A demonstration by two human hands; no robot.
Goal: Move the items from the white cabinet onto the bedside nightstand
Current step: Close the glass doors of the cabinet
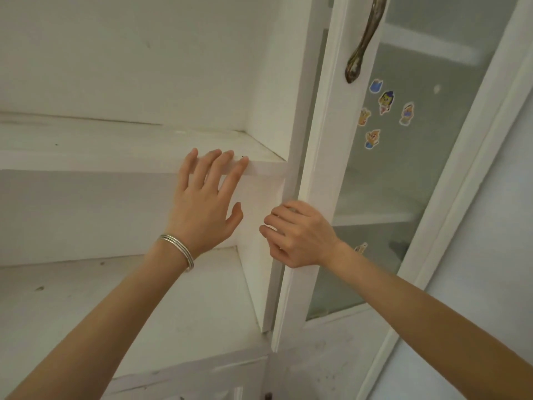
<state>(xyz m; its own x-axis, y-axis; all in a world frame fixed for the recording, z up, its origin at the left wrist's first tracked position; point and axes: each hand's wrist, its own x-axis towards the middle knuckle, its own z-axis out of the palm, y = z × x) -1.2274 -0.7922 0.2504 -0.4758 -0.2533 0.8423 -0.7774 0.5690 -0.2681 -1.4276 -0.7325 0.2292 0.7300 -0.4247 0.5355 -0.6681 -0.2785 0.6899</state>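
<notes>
Head view: white cabinet [115, 67] inspected with its glazed door [326, 145] standing open at 3 o'clock. Left grip [202, 209], bracelet [178, 251] at the wrist, is released: fingers straight, tips resting on the front edge of the upper shelf [101, 161] near centre frame, holding nothing. Right grip [300, 235], toward 4 o'clock of centre, is grasping the door's inner edge, fingers curled round it well below the metal handle [364, 44] at 1 o'clock. Items to be moved: none shows on the upper shelf or on the lower shelf [129, 298] at 8 o'clock, and neither grip carries one. Bedside nightstand is out of view, so nothing placed there can be confirmed. Stickers [386, 103] sit on the glass at 2 o'clock; a dark shape behind the pane at 4 o'clock is too blurred to identify. Assessment: the visible shelves suggest the removal is finished or nearly so; whether the hold on the door means closing up or a last check cannot be told, and delivery is unverified
</notes>
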